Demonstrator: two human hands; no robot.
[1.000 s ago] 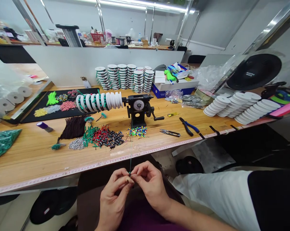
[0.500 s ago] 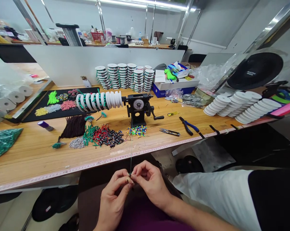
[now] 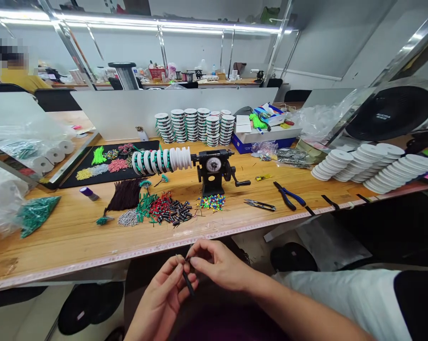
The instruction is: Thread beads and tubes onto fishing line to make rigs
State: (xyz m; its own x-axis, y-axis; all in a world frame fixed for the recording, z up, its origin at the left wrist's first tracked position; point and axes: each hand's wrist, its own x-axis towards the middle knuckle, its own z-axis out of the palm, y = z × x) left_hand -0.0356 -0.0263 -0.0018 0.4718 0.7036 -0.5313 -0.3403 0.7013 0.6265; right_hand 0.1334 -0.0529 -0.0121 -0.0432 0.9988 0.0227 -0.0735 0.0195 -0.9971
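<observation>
Just in front of the table edge, both hands meet over my lap. My left hand (image 3: 166, 291) has its fingers closed around a slim black rod (image 3: 188, 283), which tilts down to the right below the fingertips. At the rod's upper end, my right hand (image 3: 217, 266) pinches with thumb and forefinger. Whatever lies between those right fingertips is too small to make out. On the table beyond lie piles of small red and black pieces (image 3: 174, 211), colored beads (image 3: 213, 202) and grey beads (image 3: 128, 217).
A hand-cranked winder (image 3: 214, 173) carries white spools (image 3: 181, 158) with green parts. Thread snips (image 3: 259, 204) and blue-handled pliers (image 3: 289, 195) lie to the right. White spool stacks (image 3: 213, 130) stand behind. Another person in yellow (image 3: 23, 79) sits far left.
The black rod now shows in my left hand, where it was not visible before. The green line rising from the fingertips no longer shows clearly. The view has tilted upward and turned slightly left.
</observation>
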